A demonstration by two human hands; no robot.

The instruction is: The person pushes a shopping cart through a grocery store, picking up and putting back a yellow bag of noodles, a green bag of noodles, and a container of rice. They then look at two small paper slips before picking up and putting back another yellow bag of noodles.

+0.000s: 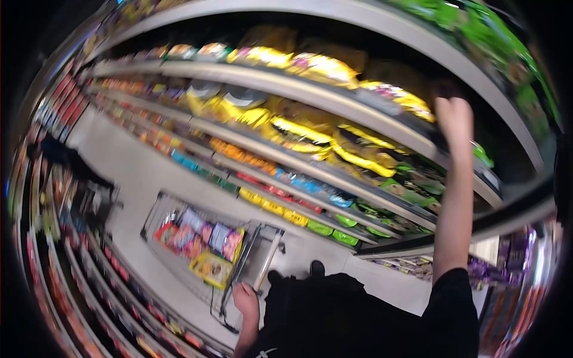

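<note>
My right hand (455, 116) is raised to an upper shelf, beside yellow bags (401, 100) lined along its front edge. Its fingers reach into the dark shelf space, so I cannot see whether they grip anything. Low down, my left hand (246, 299) is closed at the near end of the handle of a shopping cart (270, 258). Inside the cart lie several colourful packets (224, 241) and a yellow-edged pack (211, 269).
Stocked shelves (334, 101) run along the aisle, with green bags (477, 45) at the top. More shelves (101, 280) line the opposite side. A person in dark clothes (62, 156) stands farther down the pale floor (128, 143), near another cart (98, 200).
</note>
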